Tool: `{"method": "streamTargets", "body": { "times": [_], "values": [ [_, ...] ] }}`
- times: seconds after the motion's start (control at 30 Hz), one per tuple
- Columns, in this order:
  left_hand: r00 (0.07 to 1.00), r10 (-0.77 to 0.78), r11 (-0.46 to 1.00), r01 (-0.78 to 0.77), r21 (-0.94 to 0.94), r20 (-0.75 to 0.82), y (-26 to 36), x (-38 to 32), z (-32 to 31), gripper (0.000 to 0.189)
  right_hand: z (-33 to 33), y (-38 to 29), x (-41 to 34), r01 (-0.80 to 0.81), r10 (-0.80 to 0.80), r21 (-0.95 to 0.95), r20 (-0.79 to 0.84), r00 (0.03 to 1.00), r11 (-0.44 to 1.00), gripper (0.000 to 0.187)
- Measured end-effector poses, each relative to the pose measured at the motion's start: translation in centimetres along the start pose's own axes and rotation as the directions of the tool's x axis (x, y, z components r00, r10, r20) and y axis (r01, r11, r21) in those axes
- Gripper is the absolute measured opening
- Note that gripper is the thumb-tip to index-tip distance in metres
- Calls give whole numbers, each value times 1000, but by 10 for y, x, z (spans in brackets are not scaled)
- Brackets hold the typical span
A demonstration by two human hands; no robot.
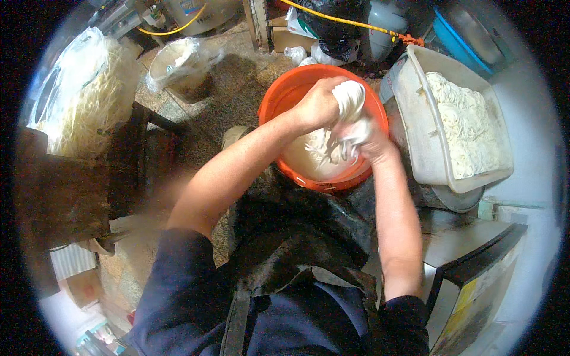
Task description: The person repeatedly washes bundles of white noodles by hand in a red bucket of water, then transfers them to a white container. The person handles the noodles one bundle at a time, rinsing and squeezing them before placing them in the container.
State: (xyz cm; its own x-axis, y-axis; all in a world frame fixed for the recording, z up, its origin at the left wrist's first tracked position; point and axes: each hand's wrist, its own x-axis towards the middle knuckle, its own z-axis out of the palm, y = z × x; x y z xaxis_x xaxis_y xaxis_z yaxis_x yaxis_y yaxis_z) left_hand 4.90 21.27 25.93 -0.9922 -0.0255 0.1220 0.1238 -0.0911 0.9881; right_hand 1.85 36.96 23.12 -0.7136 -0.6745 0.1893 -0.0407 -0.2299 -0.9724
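Note:
Over an orange bucket [274, 95], my left hand [321, 103] is closed around a bunch of wet white noodle-like strands [349, 97]. Part of the bunch bulges out past the fist. Just below and to the right, my right hand [377, 144] grips the same pale mass, and motion blurs its fingers. Loose strand ends hang from between the hands towards cloudy whitish liquid [307, 162] in the bucket. The hands hide much of the bucket's inside.
To the right, a whitish plastic tub [421, 133] holds many pale strands [465, 127]. At left, a clear plastic bag [89, 98] of similar strands rests on a dark stand [67, 191]. A bag-lined bin [178, 66] stands on the tiled floor. A yellow hose [338, 18] crosses behind the bucket.

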Motion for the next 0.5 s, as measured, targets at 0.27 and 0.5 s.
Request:
{"method": "streamTargets", "body": {
  "times": [0.27,0.5],
  "values": [
    [979,-131,955,82,-286,-155,-42,-47,11,29,13,74,-10,-96,367,695,-253,895,713,31],
    [930,318,766,-367,527,185,-38,-37,-14,47,22,40,-7,-228,344,707,-23,939,670,45]
  ]
}}
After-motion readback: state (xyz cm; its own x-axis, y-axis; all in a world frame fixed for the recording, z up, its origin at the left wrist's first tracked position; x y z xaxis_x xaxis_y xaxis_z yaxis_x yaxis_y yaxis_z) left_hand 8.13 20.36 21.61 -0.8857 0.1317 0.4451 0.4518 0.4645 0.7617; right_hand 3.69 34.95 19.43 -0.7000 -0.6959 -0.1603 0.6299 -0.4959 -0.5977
